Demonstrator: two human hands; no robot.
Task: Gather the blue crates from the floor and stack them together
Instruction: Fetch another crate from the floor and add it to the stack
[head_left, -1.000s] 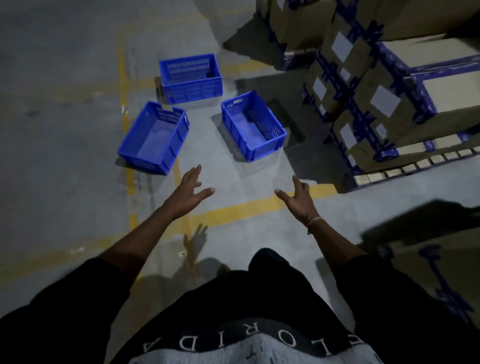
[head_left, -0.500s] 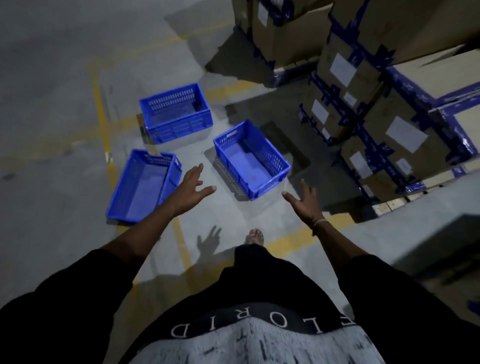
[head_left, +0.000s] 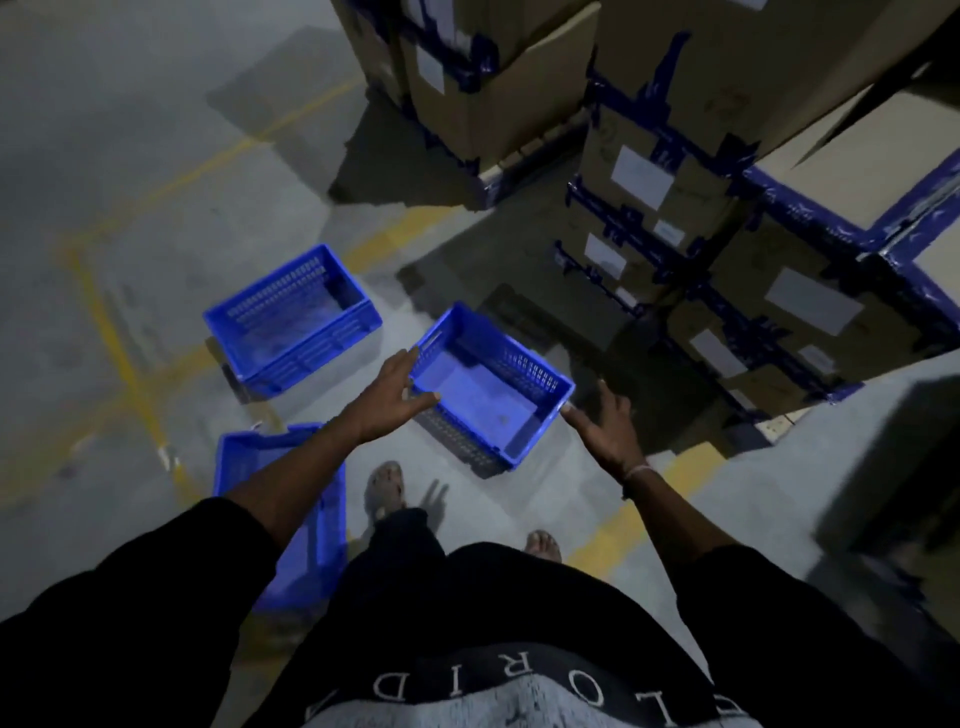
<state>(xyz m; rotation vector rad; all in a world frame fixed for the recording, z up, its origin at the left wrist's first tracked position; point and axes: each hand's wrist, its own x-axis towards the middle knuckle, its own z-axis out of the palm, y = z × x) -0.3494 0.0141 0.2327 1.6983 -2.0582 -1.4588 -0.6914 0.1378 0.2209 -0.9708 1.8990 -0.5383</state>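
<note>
**A:** Start at the left. What lies by the left hand?

**B:** Below the left forearm sits the near crate (head_left: 311, 545), on the floor, partly hidden by the arm and black sleeve (head_left: 156, 582). Up and left of the left hand (head_left: 387, 402) stands the far crate (head_left: 293, 322), upright and apart from the others, its slotted walls showing.

**A:** And the hand itself?

**B:** Its fingers are spread and nearly straight, gripping nothing. It overlaps the left rim of the middle crate (head_left: 488, 384), but whether it touches that rim or hangs above it, I cannot tell.

**A:** So the middle crate is between the hands?

**B:** Yes, turned at an angle on the concrete floor (head_left: 130, 156), open side up, nothing inside. The right hand (head_left: 605, 428) is just beside its right corner, fingers spread and relaxed, holding nothing. One fingertip looks to be at the corner; contact is unclear. The hands are well apart, one to each side of that crate.

**A:** Anything beyond the right hand?

**B:** Stacked cardboard boxes (head_left: 779, 234) with blue tape and white labels, up and right of it. Yellow floor lines (head_left: 119, 353) run under the crates, and two feet (head_left: 387, 488) show below the hands.
</note>
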